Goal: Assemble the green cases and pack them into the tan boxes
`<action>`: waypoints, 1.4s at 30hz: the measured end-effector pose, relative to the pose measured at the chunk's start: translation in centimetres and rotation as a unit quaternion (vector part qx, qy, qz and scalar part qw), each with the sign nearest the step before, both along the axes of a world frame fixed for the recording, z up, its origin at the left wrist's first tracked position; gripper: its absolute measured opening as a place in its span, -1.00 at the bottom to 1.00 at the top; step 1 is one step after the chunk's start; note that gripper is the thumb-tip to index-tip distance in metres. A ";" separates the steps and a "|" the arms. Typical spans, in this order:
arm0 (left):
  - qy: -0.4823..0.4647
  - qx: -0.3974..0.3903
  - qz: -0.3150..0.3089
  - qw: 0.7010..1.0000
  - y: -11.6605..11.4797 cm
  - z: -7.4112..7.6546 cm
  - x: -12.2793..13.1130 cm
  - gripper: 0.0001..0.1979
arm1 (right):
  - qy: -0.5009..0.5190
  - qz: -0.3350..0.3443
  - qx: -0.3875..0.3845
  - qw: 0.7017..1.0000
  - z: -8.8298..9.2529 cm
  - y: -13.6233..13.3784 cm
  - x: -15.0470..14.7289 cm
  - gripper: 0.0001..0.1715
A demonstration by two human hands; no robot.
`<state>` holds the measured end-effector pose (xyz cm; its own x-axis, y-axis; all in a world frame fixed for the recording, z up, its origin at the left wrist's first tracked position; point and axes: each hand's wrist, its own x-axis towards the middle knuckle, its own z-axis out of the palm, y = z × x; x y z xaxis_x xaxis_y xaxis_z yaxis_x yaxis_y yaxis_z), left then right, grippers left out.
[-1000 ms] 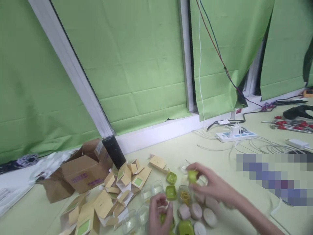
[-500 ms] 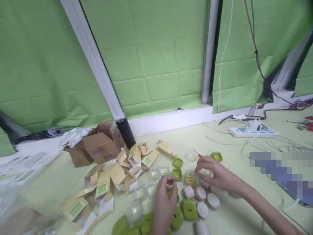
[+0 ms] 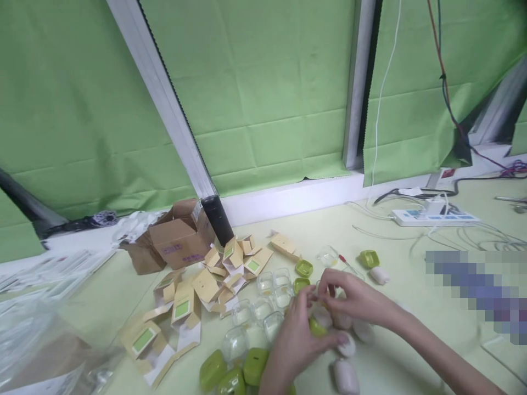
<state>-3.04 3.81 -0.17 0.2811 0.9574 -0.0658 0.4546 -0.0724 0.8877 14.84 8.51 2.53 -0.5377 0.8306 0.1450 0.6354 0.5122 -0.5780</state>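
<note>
Fingers of my left hand [image 3: 294, 332] curl around a green piece [image 3: 318, 327] low in the middle of the view. My right hand [image 3: 343, 293] meets it from the right, its thumb and fingertips pinched together; what they hold is too small to make out. Pale pink rounded pieces [image 3: 346, 377] lie under and beside the hands. To the left stand clear plastic cups [image 3: 235, 344] and green rounded cases [image 3: 255, 366]. Behind the hands are small open green trays [image 3: 304, 267] and a red-tipped tool [image 3: 342, 258].
Opened cardboard packages [image 3: 181, 307] spread over the floor at left, near a brown carton [image 3: 181, 238] and a black post foot [image 3: 217, 219]. A white power strip [image 3: 436, 217] with loose cables lies at right. Plastic bags fill the lower left.
My right hand has moved left and down, and my left hand right and up, so they now meet. The red-tipped tool and a pink piece by the far green tray have come into sight.
</note>
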 end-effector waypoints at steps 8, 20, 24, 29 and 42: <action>0.197 0.071 -0.049 0.977 -0.6 0.1 0.0 -0.47 | -0.045 -0.043 0.045 0.997 -2.9 3.1 -0.8 -0.93; 0.023 0.111 0.056 0.992 -0.8 0.6 -0.3 -0.64 | 0.180 -0.089 -0.034 0.979 -2.0 2.5 0.7 -0.73; -0.259 0.025 0.239 0.935 0.4 -0.1 -0.4 -0.62 | 0.279 -0.066 -0.089 0.954 -1.4 1.3 0.1 -0.57; -0.451 -0.040 0.231 0.861 0.2 0.0 -0.1 -0.75 | 0.363 -0.054 -0.146 0.919 -0.9 -1.0 -2.0 -0.68; -0.520 -0.100 0.184 0.828 -0.2 -0.4 1.8 -0.69 | 0.162 0.028 0.265 0.950 -2.7 -1.8 -3.0 -0.83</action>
